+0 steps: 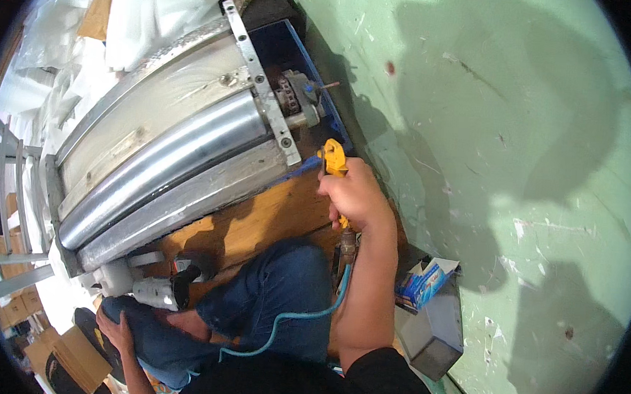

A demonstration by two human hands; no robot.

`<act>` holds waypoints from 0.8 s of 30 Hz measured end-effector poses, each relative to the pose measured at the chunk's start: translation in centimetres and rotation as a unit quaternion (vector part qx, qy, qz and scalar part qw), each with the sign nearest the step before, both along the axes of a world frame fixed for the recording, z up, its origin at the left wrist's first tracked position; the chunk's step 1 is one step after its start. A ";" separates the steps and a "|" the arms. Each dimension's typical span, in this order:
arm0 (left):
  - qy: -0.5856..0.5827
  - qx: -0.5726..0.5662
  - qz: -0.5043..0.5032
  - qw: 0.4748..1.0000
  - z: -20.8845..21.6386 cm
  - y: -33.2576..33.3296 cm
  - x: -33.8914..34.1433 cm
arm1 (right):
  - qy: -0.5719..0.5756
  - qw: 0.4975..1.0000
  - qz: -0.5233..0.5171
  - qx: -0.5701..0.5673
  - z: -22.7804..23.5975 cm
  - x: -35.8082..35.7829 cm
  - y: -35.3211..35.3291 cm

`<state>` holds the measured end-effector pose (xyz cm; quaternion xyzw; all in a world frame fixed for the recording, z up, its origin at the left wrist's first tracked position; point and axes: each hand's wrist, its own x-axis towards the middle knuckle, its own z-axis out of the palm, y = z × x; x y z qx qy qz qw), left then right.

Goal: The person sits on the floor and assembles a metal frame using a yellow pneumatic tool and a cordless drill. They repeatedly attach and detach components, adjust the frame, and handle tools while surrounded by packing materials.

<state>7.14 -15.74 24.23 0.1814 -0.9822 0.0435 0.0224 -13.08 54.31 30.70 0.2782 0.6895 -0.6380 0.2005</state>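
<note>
So, my right fingers (pixel 328 185) are curling around a yellow air gun (pixel 334 158), its blue hose (pixel 312 315) trailing toward seven o'clock. My left fingers (pixel 109 323) are resting loosely spread on my knee (pixel 145 331), at eight o'clock. The shiny steel roller (pixel 166 166) is lying at nine o'clock from my right fingers, within a pale metal frame (pixel 258 78).

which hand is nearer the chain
Right: the right hand, gripping a yellow tool, is below and right of the chain; the left hand rests by the knee, far lower left.
</note>
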 end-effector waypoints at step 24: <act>0.156 0.104 0.035 0.982 1.8 -4.0 11.5 | 0.086 0.994 -0.011 0.061 0.5 0.4 1.0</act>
